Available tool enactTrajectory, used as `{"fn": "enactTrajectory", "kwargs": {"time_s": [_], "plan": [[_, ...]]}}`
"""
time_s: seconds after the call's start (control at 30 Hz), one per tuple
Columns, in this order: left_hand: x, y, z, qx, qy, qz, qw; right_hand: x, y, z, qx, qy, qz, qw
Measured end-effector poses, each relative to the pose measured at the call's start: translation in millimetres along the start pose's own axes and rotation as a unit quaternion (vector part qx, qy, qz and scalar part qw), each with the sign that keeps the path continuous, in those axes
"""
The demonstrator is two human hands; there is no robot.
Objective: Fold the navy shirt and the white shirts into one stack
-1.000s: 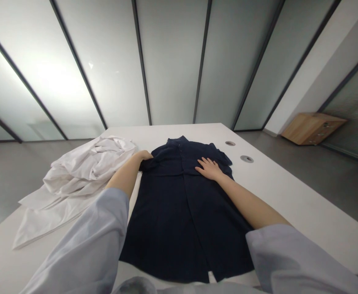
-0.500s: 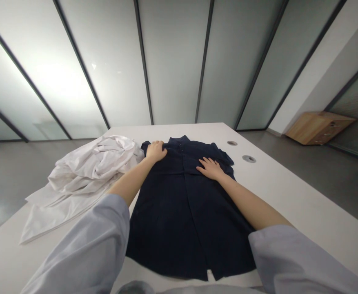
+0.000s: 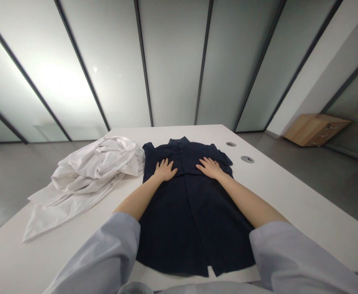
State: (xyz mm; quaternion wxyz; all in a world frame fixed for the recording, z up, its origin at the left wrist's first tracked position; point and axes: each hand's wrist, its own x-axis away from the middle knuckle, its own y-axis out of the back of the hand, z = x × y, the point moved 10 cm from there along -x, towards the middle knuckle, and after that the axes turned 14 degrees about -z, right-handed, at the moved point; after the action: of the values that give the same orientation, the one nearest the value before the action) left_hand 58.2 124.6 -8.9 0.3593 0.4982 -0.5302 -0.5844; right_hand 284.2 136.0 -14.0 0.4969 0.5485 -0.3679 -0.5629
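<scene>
A dark navy short-sleeved shirt (image 3: 181,216) with a collar and front buttons lies spread out, its collar at the far end and its hem towards me. My left hand (image 3: 165,170) rests flat on the left side of its chest, fingers spread. On the right side of the chest, level with it, my right hand (image 3: 210,168) lies flat with fingers apart. Neither hand grips the fabric. The shirt's buttons show between and beyond my hands. My forearms cover parts of its side edges.
Crumpled white cloth (image 3: 99,163) is heaped at the left of the white table (image 3: 289,220), one flap stretching towards me. Two round cable holes, one the nearer grommet (image 3: 247,159), sit at the right. A wooden drawer cabinet (image 3: 316,130) stands on the floor beyond, near frosted glass panels (image 3: 172,61).
My left hand has moved from the shirt's left shoulder down and right onto the chest, its fingers now spread. The left sleeve lies uncovered. My right hand stays nearly in place.
</scene>
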Motion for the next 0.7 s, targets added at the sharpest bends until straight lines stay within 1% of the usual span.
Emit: {"fn": "enactTrajectory", "kwargs": {"time_s": [0.1, 0.17, 0.23, 0.3, 0.33, 0.37, 0.43, 0.47, 0.5, 0.57, 0.63, 0.7], "plan": [[5, -0.3, -2, -0.005, 0.024, 0.004, 1.000, -8, -1, -7, -0.005, -0.004, 0.002, 1.000], [8, 0.8, -3, -0.005, 0.034, -0.005, 0.999, -14, 3, -8, -0.007, 0.022, -0.005, 1.000], [10, 2.4, -3, -0.002, 0.037, -0.016, 0.999, -19, 12, -8, -0.009, 0.060, -0.026, 0.998], [10, 3.8, -3, 0.001, 0.036, -0.023, 0.999, -23, 28, -17, 0.002, 0.070, -0.066, 0.995], [11, 4.5, -3, 0.002, 0.036, -0.025, 0.999, -25, 38, -27, 0.014, 0.053, -0.095, 0.994], [11, 5.0, -2, 0.002, 0.036, -0.026, 0.999, -26, 49, -41, 0.030, 0.020, -0.129, 0.991], [11, 5.9, -2, 0.003, 0.034, -0.026, 0.999, -24, 66, -74, 0.060, -0.079, -0.189, 0.977], [11, 6.2, -2, 0.004, 0.033, -0.024, 0.999, -21, 70, -91, 0.070, -0.132, -0.200, 0.968], [11, 6.4, -2, 0.005, 0.033, -0.023, 0.999, -19, 69, -106, 0.076, -0.175, -0.194, 0.962], [12, 7.1, -3, 0.007, 0.033, -0.023, 0.999, -18, 56, -128, 0.075, -0.227, -0.141, 0.961], [12, 7.3, -3, 0.009, 0.032, -0.022, 0.999, -21, 40, -141, 0.057, -0.240, -0.081, 0.966], [12, 7.1, -3, 0.010, 0.030, -0.021, 0.999, -24, 33, -151, 0.040, -0.243, -0.058, 0.968]]}}
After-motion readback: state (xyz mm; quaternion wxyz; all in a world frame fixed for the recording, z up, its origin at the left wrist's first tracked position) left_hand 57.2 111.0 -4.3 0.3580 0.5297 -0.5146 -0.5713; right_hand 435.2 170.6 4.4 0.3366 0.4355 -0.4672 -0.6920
